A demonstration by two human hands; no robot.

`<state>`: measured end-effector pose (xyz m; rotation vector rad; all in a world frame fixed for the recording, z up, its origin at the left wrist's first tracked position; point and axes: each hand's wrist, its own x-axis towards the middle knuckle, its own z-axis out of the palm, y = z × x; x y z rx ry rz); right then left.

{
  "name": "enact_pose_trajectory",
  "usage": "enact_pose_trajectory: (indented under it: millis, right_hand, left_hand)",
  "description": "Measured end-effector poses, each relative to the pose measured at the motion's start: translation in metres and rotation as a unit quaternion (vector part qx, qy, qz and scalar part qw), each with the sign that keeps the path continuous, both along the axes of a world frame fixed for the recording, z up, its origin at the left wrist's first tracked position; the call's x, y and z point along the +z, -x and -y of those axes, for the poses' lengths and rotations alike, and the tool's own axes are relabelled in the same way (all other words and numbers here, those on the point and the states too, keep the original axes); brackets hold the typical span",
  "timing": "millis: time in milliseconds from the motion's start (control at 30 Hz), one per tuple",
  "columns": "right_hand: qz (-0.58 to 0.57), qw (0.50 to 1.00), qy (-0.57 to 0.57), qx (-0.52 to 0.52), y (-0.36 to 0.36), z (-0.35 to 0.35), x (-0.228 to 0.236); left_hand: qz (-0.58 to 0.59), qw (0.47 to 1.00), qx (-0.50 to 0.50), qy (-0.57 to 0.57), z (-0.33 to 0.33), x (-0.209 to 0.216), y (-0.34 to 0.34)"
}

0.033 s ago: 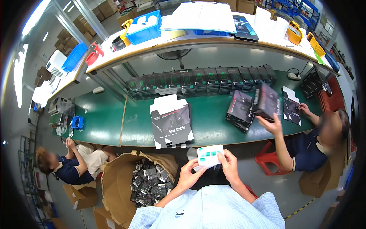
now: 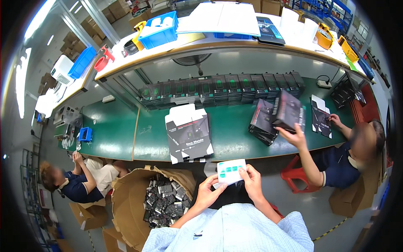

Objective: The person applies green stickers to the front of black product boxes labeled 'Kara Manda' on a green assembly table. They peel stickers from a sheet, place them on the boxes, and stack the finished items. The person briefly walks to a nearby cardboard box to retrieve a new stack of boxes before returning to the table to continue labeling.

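Observation:
Both my hands hold a small white sheet (image 2: 231,171) with a row of green labels, just below the front edge of the green table (image 2: 235,138). My left hand (image 2: 208,192) grips its lower left corner. My right hand (image 2: 252,181) pinches its right edge. A stack of flat, unfolded black and white cartons (image 2: 189,134) lies on the table straight ahead of my hands. A brown paper-lined cardboard box (image 2: 126,197) full of several small black packets (image 2: 161,201) stands by my left knee.
Black boxes (image 2: 222,88) stand in a long row along the table's back. At the right a seated person's hand (image 2: 294,136) holds a black box (image 2: 289,111) beside a stack (image 2: 262,119). Another person (image 2: 75,180) sits at lower left. A red stool (image 2: 294,174) stands near.

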<state>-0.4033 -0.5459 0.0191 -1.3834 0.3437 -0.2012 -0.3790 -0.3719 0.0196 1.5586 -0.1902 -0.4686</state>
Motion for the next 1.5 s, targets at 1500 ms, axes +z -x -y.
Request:
enact_pose_trajectory:
  millis: [1500]
  right_hand:
    - [0.037,0.967,-0.200,-0.153,0.025,0.223,-0.017]
  left_hand:
    - [-0.375,0.922,-0.051,0.080,0.139,-0.028,-0.082]
